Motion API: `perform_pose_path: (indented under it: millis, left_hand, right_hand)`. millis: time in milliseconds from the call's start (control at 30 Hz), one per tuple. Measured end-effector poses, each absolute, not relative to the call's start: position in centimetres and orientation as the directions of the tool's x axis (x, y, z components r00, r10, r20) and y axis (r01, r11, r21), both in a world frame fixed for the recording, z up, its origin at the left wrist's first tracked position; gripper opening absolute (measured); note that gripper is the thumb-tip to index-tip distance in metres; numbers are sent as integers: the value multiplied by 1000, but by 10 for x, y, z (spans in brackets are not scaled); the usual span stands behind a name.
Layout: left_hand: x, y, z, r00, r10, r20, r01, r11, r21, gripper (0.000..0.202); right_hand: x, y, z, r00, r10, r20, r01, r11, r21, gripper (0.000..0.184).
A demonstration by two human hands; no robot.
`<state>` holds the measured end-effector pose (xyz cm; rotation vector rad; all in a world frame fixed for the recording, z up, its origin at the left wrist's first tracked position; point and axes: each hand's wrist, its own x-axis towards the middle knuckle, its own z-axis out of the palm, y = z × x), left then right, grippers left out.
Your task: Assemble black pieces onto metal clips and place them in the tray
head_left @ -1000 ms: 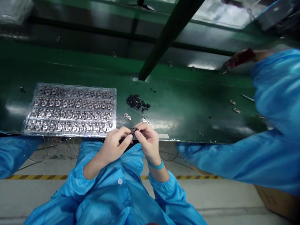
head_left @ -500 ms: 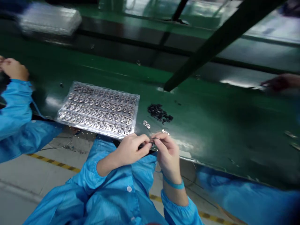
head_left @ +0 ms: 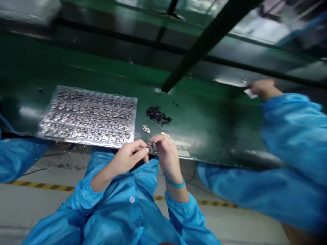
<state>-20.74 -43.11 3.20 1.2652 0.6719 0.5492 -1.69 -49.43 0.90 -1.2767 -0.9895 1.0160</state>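
Note:
My left hand (head_left: 127,157) and my right hand (head_left: 165,153) meet at the near edge of the green belt (head_left: 209,112), fingertips pinched together on a small metal part (head_left: 152,146). Just beyond my fingers lie two loose silvery parts (head_left: 146,128) and a heap of small black pieces (head_left: 157,115). A clear plastic tray (head_left: 89,117) filled with several rows of small parts rests on the belt to the left of my hands. My sleeves are blue, and a blue band circles my right wrist.
A co-worker in a blue coat (head_left: 288,149) stands at the right, with a hand (head_left: 263,87) reaching onto the belt. Another blue sleeve (head_left: 17,160) shows at the left. A dark green bar (head_left: 204,41) crosses above the belt. Yellow-black tape (head_left: 38,186) marks the floor.
The view has swung from side to side. My hands stay pinched on the small part at the belt edge. The co-worker's hand at the right has come back into view on the belt.

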Motion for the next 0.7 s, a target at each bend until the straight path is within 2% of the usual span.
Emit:
perform_pose_path:
  millis: [133,267,333,433,567,700]
  left_hand:
    - [-208,-426,33,693,694,-194,-14,282,959,37]
    - [-208,-425,31,671,714,-199,14,256,967,39]
    - [-217,-418,33,628,754,-194,18,235,972,40]
    - [-246,-391,46,529,829,-181,40,188,981,41]
    - [-303,-338,84,369,914,-168,118,134,984,32]
    - [-340,-280,102,143,980,-141,303,92,949,21]
  right_hand:
    - [-19,-490,10,241,970,-11,-66,5,-998,42]
    - [-16,-488,16,228,974,12,-60,27,-998,42]
    - [-9,-490,19,231,973,31,-6,34,-999,43]
    - [15,-496,20,288,956,62,124,27,-992,39]
    - [63,-501,2,383,923,45,223,-45,-974,35]
    - [104,-501,-27,480,877,-3,302,-169,-938,36]
